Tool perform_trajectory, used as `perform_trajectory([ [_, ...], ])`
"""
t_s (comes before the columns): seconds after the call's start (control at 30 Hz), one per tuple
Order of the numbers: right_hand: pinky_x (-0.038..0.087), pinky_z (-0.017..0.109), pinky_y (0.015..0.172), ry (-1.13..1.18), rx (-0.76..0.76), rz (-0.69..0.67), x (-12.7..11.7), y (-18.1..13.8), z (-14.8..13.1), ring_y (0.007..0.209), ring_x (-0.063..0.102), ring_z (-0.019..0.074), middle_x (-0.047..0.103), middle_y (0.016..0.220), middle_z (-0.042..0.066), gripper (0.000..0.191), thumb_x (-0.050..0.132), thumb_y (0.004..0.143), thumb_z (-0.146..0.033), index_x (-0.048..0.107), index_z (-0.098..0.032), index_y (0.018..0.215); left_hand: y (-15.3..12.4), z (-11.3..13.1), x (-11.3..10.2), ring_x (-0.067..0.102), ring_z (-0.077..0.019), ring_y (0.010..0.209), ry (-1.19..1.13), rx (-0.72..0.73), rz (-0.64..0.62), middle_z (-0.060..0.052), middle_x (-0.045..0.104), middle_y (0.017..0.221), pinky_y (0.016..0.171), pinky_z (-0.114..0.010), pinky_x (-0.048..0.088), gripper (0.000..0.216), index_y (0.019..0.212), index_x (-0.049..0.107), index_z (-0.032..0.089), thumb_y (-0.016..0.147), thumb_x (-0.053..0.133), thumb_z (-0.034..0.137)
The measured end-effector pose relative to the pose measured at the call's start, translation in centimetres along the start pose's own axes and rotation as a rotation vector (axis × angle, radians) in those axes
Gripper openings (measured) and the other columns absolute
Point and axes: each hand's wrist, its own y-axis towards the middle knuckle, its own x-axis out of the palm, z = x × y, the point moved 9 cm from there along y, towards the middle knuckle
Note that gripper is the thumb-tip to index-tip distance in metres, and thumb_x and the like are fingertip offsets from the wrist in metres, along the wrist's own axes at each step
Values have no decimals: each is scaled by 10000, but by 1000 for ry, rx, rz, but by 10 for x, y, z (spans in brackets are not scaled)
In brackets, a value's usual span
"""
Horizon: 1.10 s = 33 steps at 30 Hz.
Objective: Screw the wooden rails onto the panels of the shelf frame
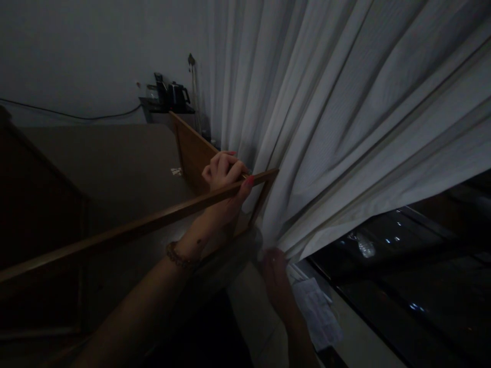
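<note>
My left hand (226, 176) is closed over a narrow wooden rail (164, 217), near the corner of its frame. The thumb lies along the near side of the rail, and a beaded bracelet circles the wrist. Lower and to the right, my right hand (274, 263) is at the lower part of a long white curtain (337, 107). Folds of the cloth run together toward that hand. Its fingers are blurred and partly hidden, but they appear closed on the curtain. The curtain's hem slants up to the right, baring a dark window below it.
A black kettle (178, 95) stands on a small shelf against the far wall. Past my left hand is a wooden panel (195, 153) beside a pale flat surface (115, 153). Papers (316, 312) lie by the dark window (387, 255) at lower right. The room is dim.
</note>
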Motion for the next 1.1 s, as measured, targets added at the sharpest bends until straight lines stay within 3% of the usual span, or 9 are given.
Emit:
perform_trajectory([
  [0.17,524,413,838,-194,-59,-239,20,3,-6,888,651,252,682,908,107,354,344,980,-271,580,-196,1232,0,1,-2,481,-322,1158,19,-5,10,-72,589,960,926,-513,288,502,842,583,274,932,278,662],
  [0.3,516,374,854,-203,-54,-316,13,-5,-19,1034,646,233,669,1140,130,429,319,1002,-265,412,-200,1416,1,6,-4,481,-324,1171,30,4,-7,-72,583,967,909,-504,295,522,836,573,263,946,241,651],
  [0.37,508,343,846,-216,-47,-359,9,-8,-24,1042,642,214,652,1187,126,367,304,1010,-255,490,-205,1322,1,8,-5,481,-324,1180,28,0,-15,-72,584,984,913,-501,294,522,841,568,259,949,236,647],
  [0.43,496,331,817,-283,-67,-384,6,-6,-27,960,645,209,677,1078,108,303,318,1001,-229,592,-207,1130,1,9,-5,477,-322,1190,31,-7,-26,-76,590,1002,924,-498,295,523,849,567,255,949,237,648],
  [0.53,454,371,833,-439,-193,-320,1,1,-35,905,604,230,672,918,82,248,401,974,-211,649,-221,974,1,9,-5,476,-319,1191,38,-19,-16,-83,595,1000,927,-495,304,534,830,561,250,943,240,662],
  [0.63,393,434,895,-544,-308,-151,-7,6,-45,993,541,269,645,988,96,243,459,970,-252,702,-252,960,1,8,-5,482,-314,1188,34,-23,-11,-83,596,988,925,-498,307,527,814,553,254,942,247,664],
  [0.77,381,414,830,-607,-255,-65,-10,9,-35,921,522,273,605,912,96,221,530,951,-336,745,-290,931,1,7,-4,471,-331,1196,33,-26,-28,-88,604,998,955,-519,287,552,834,565,249,935,232,678],
  [0.93,422,348,780,-356,-99,-182,-1,12,-6,843,616,228,694,875,63,239,512,966,-335,741,-280,1012,1,5,-3,469,-335,1201,57,-39,-26,-91,606,1018,947,-502,289,578,850,575,242,929,214,687],
  [1.1,462,298,699,-11,33,-82,-7,13,-1,789,645,193,701,886,43,295,471,974,-386,732,-248,980,1,4,-2,451,-326,1210,47,-28,-40,-80,592,1007,957,-476,265,579,841,579,249,929,213,690],
])
